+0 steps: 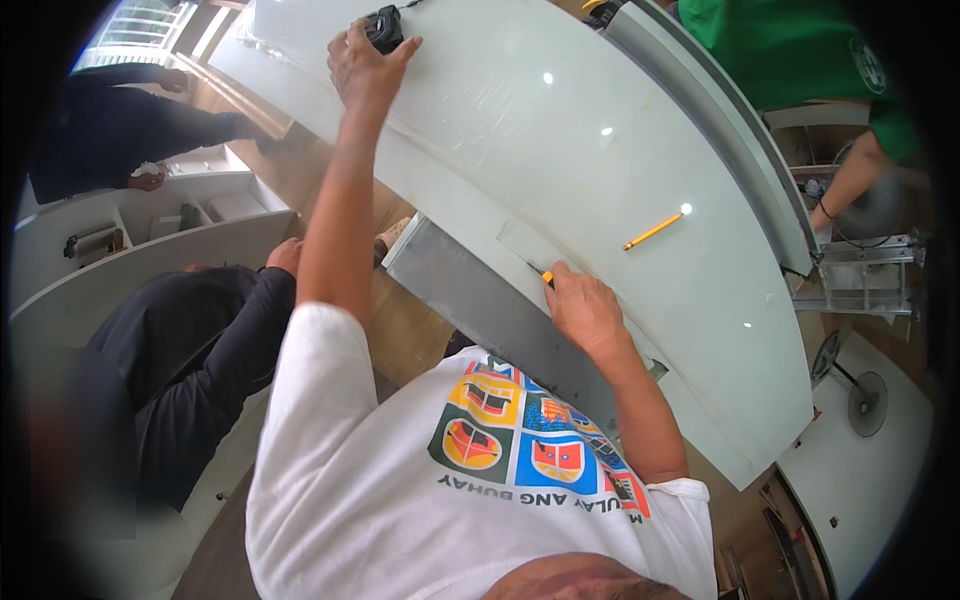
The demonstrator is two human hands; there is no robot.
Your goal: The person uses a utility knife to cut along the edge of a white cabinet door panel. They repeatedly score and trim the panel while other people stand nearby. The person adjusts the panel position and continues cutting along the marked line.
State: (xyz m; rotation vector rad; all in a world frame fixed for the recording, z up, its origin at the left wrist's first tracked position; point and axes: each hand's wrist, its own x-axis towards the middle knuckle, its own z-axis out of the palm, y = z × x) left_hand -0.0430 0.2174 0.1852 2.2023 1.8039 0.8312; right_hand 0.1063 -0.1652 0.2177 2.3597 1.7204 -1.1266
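A long pale sheet [600,130] with a glossy face covers the work table before me. At its far left, my left hand [368,72] reaches out with thumb and fingers around a small black boxy tool [384,30]; a thin dark cord trails from the tool. Close to my body, my right hand [587,310] is closed around a utility knife [548,278] with a yellow and black handle. Its thin blade points left over a narrow clear strip near the sheet's near edge; whether it touches is too small to tell. A yellow pencil [655,231] lies beyond my right hand.
A person in dark clothes [190,350] is bent close on my left, beside a white compartmented cabinet [160,245]. Another dark-clothed person [130,130] stands farther left. Someone in green [790,50] works across the table, past a long grey channel [730,150]. A stepladder [865,280] stands right.
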